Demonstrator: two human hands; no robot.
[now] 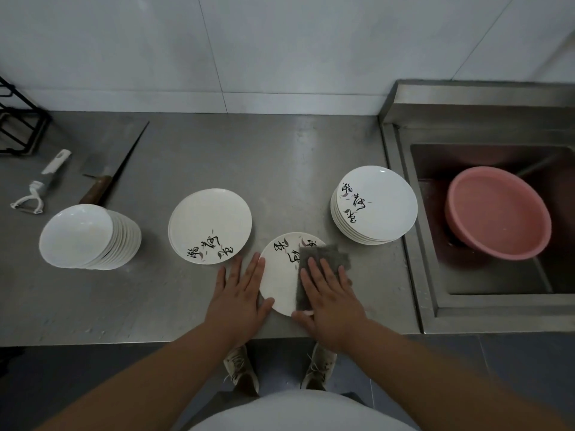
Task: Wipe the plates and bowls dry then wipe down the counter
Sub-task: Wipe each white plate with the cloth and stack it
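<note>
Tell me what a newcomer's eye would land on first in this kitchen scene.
First, the hands at the front of the counter: the right hand presses a grey cloth flat onto a single plate, while the left hand lies flat, touching that plate's left rim. Next, the pink basin leaning in the sink at far right, the only strong colour. Then the leaning stack of white bowls at left.

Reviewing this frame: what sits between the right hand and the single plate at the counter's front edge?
A grey cloth: in the head view the right hand presses it flat onto the plate, fingers straight.
</note>
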